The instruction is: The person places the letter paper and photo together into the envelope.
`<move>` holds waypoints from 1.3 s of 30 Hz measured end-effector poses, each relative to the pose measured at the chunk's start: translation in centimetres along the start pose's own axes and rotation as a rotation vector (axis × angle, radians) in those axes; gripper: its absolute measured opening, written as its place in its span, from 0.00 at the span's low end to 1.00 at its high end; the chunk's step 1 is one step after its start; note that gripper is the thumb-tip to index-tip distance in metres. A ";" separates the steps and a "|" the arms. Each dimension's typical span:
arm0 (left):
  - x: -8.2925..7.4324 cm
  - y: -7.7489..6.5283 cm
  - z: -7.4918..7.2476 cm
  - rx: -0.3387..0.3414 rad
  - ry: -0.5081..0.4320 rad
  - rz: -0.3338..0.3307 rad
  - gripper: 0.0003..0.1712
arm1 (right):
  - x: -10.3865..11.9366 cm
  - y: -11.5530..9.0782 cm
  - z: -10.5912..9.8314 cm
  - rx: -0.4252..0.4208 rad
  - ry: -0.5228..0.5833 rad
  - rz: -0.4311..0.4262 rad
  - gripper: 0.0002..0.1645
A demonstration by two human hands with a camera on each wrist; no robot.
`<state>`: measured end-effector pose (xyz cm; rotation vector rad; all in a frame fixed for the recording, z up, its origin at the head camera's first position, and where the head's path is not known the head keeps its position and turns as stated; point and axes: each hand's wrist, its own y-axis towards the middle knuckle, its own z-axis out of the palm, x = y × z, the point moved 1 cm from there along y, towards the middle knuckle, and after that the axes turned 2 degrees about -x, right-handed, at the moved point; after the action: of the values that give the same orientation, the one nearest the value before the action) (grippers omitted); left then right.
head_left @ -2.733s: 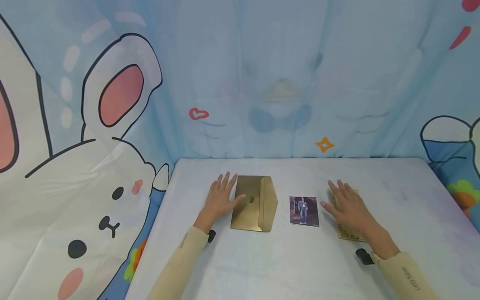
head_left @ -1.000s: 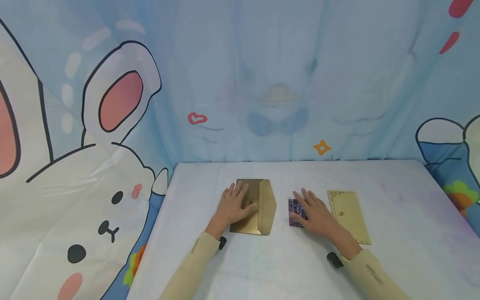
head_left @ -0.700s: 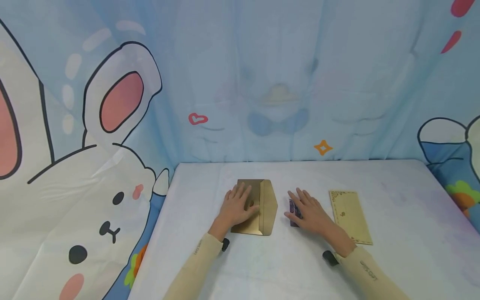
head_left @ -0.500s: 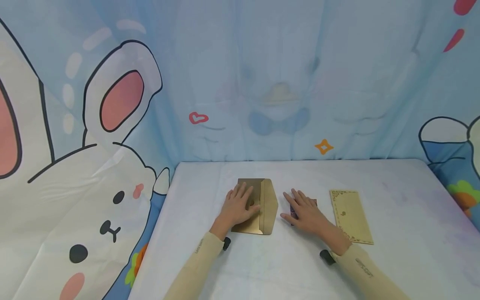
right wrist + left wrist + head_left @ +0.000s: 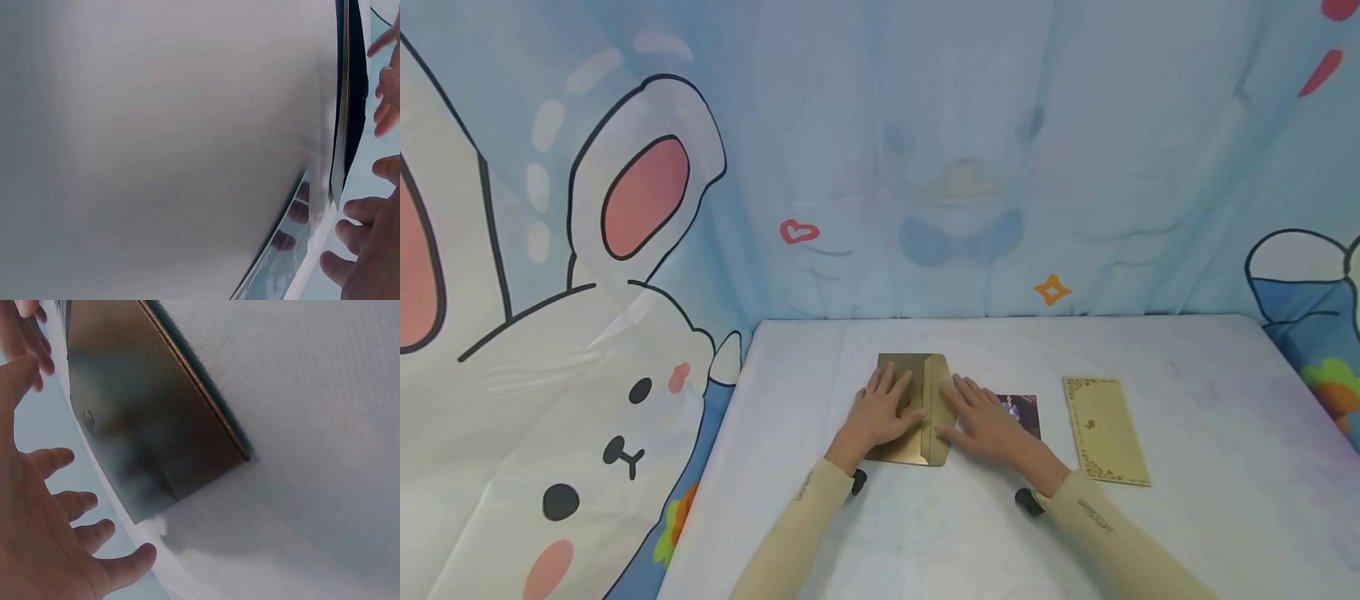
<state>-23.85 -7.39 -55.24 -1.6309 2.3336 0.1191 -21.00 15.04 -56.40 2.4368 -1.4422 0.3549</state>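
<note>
A gold envelope (image 5: 937,375) lies flat on the white-covered table, its pointed flap spread out to the right. Above its left part is my left hand (image 5: 876,414), fingers spread; the left wrist view shows a gap between this hand and the envelope (image 5: 150,406). My right hand (image 5: 983,423), also with its fingers spread, hovers at the flap's tip and over the left part of a small photo (image 5: 1028,410). In the right wrist view its fingers stand above the photo (image 5: 281,256) without touching it. Neither hand holds anything.
Right of the photo lies a gold card (image 5: 1108,433) with an ornate border, slightly slanted. Behind the table (image 5: 1210,417) hangs a blue curtain (image 5: 850,125) with cartoon prints. A large printed rabbit (image 5: 587,417) covers the left side.
My right hand has moved left, from over the gold card across the photo to the envelope's flap. My left hand has shifted slightly right over the envelope. The papers lie as before.
</note>
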 end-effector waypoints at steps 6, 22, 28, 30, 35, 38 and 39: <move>-0.3 0.1 -0.1 0.011 -0.020 -0.004 0.47 | 0.5 0.8 0.7 0.024 -0.007 -0.033 0.45; -0.9 0.6 -0.2 0.068 0.020 0.016 0.46 | 0.5 1.5 1.5 0.075 -0.009 -0.081 0.45; -1.0 0.7 -0.4 0.081 0.074 0.052 0.46 | 0.7 1.7 1.3 0.097 0.003 -0.087 0.44; -1.1 0.8 -0.4 0.090 0.093 0.068 0.46 | 0.7 1.8 1.3 0.101 -0.002 -0.089 0.44; -1.2 0.9 -0.4 0.140 0.125 0.081 0.46 | 0.7 1.7 1.2 0.098 0.002 -0.094 0.44; -1.3 1.2 -0.5 0.181 0.154 0.063 0.46 | 0.6 1.7 1.2 0.100 0.004 -0.090 0.44; -1.4 1.3 -0.5 0.195 0.153 0.054 0.46 | 0.6 1.7 1.2 0.100 0.002 -0.090 0.44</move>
<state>-24.73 -5.83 -54.47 -1.5314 2.4150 -0.2230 -22.17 13.36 -57.08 2.5686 -1.3394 0.4185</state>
